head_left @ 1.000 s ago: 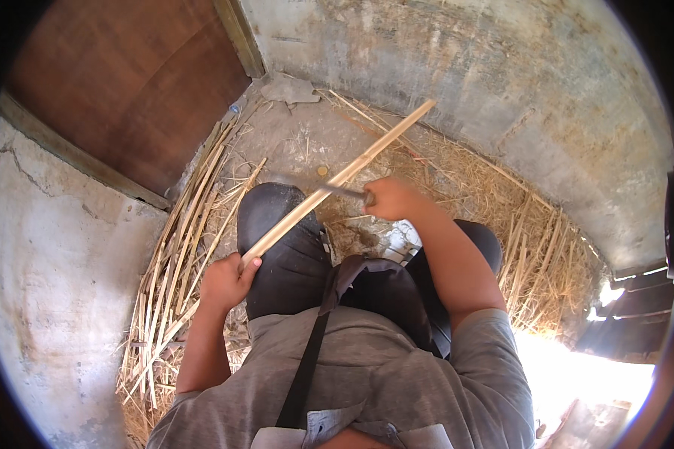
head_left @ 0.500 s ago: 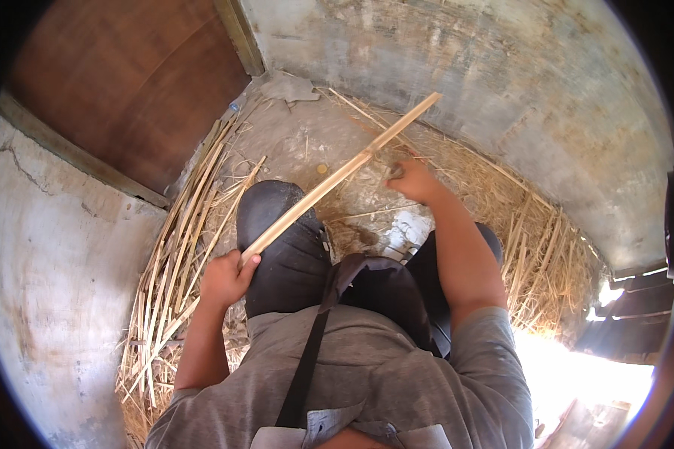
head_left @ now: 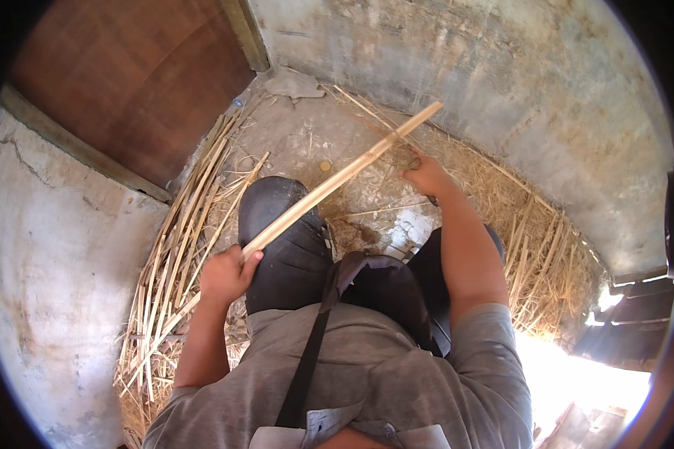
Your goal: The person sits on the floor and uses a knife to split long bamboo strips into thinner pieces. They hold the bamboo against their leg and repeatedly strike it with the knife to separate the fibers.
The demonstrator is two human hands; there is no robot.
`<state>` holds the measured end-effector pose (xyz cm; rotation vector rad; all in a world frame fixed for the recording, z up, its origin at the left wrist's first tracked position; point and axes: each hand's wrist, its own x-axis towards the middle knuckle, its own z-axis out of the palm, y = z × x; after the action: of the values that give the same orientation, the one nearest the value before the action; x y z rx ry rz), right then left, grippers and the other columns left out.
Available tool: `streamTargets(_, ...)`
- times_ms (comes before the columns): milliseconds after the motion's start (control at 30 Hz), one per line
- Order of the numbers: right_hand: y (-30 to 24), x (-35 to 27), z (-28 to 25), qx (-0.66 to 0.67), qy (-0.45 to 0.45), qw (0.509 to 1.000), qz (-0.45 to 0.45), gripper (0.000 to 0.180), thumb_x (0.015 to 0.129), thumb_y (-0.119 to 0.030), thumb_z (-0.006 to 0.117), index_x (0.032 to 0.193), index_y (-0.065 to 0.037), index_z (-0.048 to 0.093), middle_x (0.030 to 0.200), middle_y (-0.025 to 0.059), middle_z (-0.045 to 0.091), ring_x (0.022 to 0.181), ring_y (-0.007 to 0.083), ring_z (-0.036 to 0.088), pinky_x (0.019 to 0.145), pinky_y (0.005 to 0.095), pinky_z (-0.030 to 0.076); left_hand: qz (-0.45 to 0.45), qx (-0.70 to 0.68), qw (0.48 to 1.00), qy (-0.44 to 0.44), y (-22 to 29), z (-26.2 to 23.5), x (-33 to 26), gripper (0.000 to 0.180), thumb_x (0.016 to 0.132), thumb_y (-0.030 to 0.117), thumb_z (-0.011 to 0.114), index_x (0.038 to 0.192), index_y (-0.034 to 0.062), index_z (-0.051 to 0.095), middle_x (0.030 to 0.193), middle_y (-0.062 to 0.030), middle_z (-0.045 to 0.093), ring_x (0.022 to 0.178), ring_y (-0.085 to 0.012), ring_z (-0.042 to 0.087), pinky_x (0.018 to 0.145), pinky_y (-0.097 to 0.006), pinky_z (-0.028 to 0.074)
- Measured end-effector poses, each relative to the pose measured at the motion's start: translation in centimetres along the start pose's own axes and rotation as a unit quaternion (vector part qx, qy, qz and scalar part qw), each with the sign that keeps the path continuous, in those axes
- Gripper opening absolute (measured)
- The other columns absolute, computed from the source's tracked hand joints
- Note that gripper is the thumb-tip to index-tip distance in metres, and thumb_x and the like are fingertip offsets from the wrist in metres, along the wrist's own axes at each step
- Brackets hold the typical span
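My left hand [head_left: 227, 277] is closed around the lower end of a long pale bamboo strip [head_left: 329, 184]. The strip slants up and to the right, over my left knee and toward the far wall. My right hand [head_left: 429, 178] is closed too, just below and right of the strip's upper part. A small dark-handled tool [head_left: 433, 200] shows at the lower edge of that fist. Most of it is hidden by the fingers, so its exact kind cannot be made out.
Many split bamboo strips [head_left: 174, 258] lie in a pile along the left wall. Shavings and thin strips [head_left: 535, 251] heap up along the right wall. A brown door panel [head_left: 131, 82] stands at the far left, and a grey wall [head_left: 464, 67] rises ahead.
My right hand has shifted a little right and up, closer to the strip's far part. The left hand keeps hold of the bamboo strip, whose far end sits slightly lower.
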<state>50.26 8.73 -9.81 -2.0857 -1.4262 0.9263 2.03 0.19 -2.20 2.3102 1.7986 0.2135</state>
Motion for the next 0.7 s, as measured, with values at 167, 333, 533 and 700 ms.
streamTargets(167, 0.6, -0.3, 1.4, -0.049, 0.012, 0.994, -0.096, 0.053, 0.081, -0.037, 0.077, 0.117, 0.001, 0.07, 0.105, 0.0241, 0.073, 0.102, 0.0392, 0.07, 0.089, 0.0482, 0.055, 0.014, -0.012, 1.0, -0.008, -0.4, -0.1, 0.7, 0.055, 0.097, 0.052, 0.065, 0.081, 0.0, 0.062, 0.069, -0.0259, 0.065, 0.069, -0.0473, 0.066, 0.065, -0.052, 0.052)
streamTargets(333, -7.4, -5.0, 4.4, -0.215, -0.128, 0.938, -0.242, 0.042, 0.08, -0.035, 0.077, 0.108, -0.006, 0.074, 0.105, 0.0231, 0.072, 0.103, 0.0407, 0.069, 0.089, 0.0485, 0.055, 0.003, 0.012, 1.0, -0.009, -0.3, -0.3, 0.3, 0.056, 0.096, 0.055, 0.064, 0.079, 0.0012, 0.062, 0.069, -0.0226, 0.066, 0.068, -0.0441, 0.067, 0.062, -0.052, 0.052)
streamTargets(533, -5.3, -3.3, 3.9, -0.151, -0.094, 0.954, -0.241, 0.045, 0.079, -0.038, 0.079, 0.108, -0.004, 0.073, 0.104, 0.0205, 0.073, 0.1, 0.0385, 0.07, 0.087, 0.048, 0.055, 0.004, -0.021, 1.0, 0.007, -0.7, 0.4, 0.1, 0.053, 0.097, 0.049, 0.067, 0.078, 0.0, 0.06, 0.067, -0.0252, 0.063, 0.067, -0.0459, 0.066, 0.062, -0.051, 0.051)
streamTargets(700, -1.2, -1.1, 0.3, 0.028, -0.034, 0.999, 0.002, 0.057, 0.078, -0.04, 0.081, 0.111, 0.005, 0.071, 0.109, 0.0282, 0.07, 0.106, 0.0397, 0.068, 0.089, 0.0467, 0.053, 0.008, -0.012, 1.0, 0.013, -0.5, 0.6, 0.1, 0.053, 0.096, 0.049, 0.067, 0.077, 0.0, 0.06, 0.065, -0.025, 0.063, 0.066, -0.046, 0.065, 0.061, -0.052, 0.05)
